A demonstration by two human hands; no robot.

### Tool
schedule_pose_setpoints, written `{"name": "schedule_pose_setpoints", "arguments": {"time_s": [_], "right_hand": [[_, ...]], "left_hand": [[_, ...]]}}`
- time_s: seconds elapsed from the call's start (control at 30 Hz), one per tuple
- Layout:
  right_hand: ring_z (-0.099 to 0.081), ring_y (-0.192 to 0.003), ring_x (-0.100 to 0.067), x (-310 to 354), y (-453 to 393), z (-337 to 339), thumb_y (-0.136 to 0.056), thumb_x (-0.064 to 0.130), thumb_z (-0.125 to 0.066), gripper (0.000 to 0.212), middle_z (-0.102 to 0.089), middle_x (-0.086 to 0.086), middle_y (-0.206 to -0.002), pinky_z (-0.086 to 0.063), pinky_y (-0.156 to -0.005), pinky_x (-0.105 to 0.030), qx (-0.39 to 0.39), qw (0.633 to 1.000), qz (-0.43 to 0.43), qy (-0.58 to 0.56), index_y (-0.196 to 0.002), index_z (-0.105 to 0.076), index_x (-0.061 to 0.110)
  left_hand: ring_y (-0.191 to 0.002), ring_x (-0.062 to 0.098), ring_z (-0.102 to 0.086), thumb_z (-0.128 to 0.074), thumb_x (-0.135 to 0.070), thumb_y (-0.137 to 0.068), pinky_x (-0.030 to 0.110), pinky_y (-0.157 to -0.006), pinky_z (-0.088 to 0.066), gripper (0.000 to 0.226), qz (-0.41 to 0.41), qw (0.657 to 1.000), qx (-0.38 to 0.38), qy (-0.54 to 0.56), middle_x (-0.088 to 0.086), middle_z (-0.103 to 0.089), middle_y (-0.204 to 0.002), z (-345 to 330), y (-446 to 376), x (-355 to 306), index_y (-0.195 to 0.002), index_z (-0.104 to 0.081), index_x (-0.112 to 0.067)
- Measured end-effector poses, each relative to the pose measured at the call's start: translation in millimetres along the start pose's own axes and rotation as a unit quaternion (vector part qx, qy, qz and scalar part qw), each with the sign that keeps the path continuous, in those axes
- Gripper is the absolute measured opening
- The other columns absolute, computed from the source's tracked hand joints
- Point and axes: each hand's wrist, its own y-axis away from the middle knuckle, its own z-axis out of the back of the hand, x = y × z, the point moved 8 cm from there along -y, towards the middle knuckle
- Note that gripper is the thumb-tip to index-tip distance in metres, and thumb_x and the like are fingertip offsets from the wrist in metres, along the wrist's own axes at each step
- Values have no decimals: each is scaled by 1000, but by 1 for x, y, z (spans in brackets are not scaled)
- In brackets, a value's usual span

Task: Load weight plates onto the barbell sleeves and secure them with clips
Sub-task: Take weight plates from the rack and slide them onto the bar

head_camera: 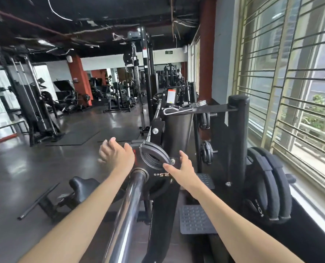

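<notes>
- Two bare forearms reach forward from the lower edge, one on each side of a chrome barbell sleeve [128, 202] that runs away from the camera up the middle.
- On that sleeve sits a black weight plate [154, 168], slid well up toward the collar, its face printed "2.5 KG" upside down from this angle.
- Left hand [118, 154] lies on the plate's left rim, fingers spread and mostly straight, blurred at the tips; it is open rather than clenched.
- Right hand [180, 168] touches the plate's right edge with thumb and fingers extended; whether it pinches the rim I cannot tell.
- Beyond the plate, a spring clip [178, 110] rests on a flat black shelf of the rack [237, 118].
- To the right, large black plates [268, 188] stand upright on a storage peg, beside a barred window [290, 73].
- Dark, glossy floor [15, 168] reflects daylight; black mats [74, 137] lie on it farther off.
- Far back stand cable machines [32, 103], red columns and mirrors under an exposed black ceiling with loose wiring.
</notes>
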Motion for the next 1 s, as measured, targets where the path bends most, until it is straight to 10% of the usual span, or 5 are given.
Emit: {"name": "schedule_pose_setpoints", "arguments": {"time_s": [0.13,0.33,0.53,0.87,1.0], "right_hand": [[-67,-106,-15,-17,6,115,-101,25,-53,22,-73,1,-112,-54,-96,-36,-149,984,35,-91,-116,-69,19],[-63,-87,-30,-196,10,328,-83,56,-39,46,-71,-20,-105,-50,-86,-44,-423,858,-166,-242,-88,-64,17],[-41,-139,-35,-343,-16,395,-86,69,-45,88,-42,-12,-154,-37,-109,-50,-290,808,-403,-316,-153,-36,14],[-12,-151,-46,-394,-70,352,-65,83,-63,120,-14,-18,-166,-21,-110,-76,-2,713,-518,-472,-156,-28,13],[-16,-151,-42,-400,-72,340,-66,89,-58,128,0,-10,-169,-23,-110,-69,55,666,-508,-543,-161,-6,22]], "left_hand": [[-145,34,-24,-57,-23,-92,53,-117,-22,48,-266,962,-61,-34,14,-29,-157,-19,55,-96,-137,-44,-12],[-132,24,-39,-53,-31,-97,39,-109,-35,34,-417,900,118,-40,2,-44,-142,-169,150,-237,-129,-55,-18],[-135,24,-40,-46,-37,-101,37,-110,-32,39,-397,877,257,-84,3,-46,-144,-349,224,-352,-134,-53,-17],[-144,29,-33,-22,-66,-98,48,-114,-16,70,-382,674,311,-551,8,-56,-144,-514,243,-353,-133,-62,-19],[-141,30,-38,-39,-36,-98,46,-118,-14,42,-352,668,332,-564,5,-60,-140,-522,242,-358,-129,-64,-20]]}}
